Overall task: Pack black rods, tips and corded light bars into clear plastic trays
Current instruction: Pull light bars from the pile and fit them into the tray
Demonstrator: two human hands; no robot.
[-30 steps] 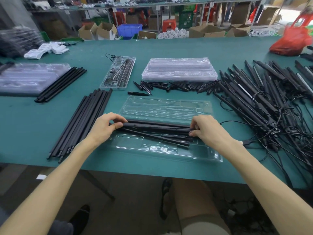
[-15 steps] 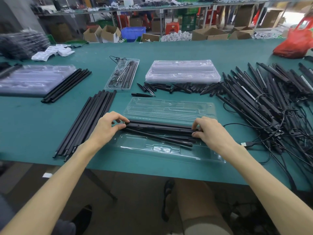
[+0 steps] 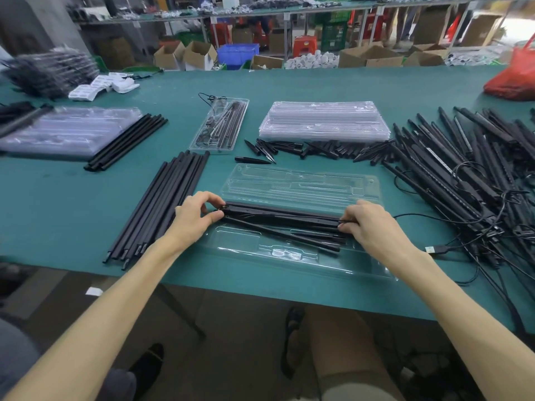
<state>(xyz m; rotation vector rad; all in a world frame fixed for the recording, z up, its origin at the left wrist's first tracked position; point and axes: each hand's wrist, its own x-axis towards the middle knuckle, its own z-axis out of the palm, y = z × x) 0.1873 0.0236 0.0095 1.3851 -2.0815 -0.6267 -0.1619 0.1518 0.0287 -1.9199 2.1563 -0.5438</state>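
- Pinching the left end of the light bar point(image 3: 282, 213) with the left hand point(image 3: 194, 218), thumb and fingers curling round it
- Gripping its right end likewise with the right hand point(image 3: 367, 224)
- Holding it lengthwise, left to right, over the far half of the open tray point(image 3: 240, 241)
- Probably lining up for pressing straight down

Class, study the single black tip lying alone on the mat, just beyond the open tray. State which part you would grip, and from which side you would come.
I would pinch the tip at its thick, blunt left end, coming down from above. It lies flat with its sharp point to the right, and bare mat lies on both long sides, so fingers fit there.
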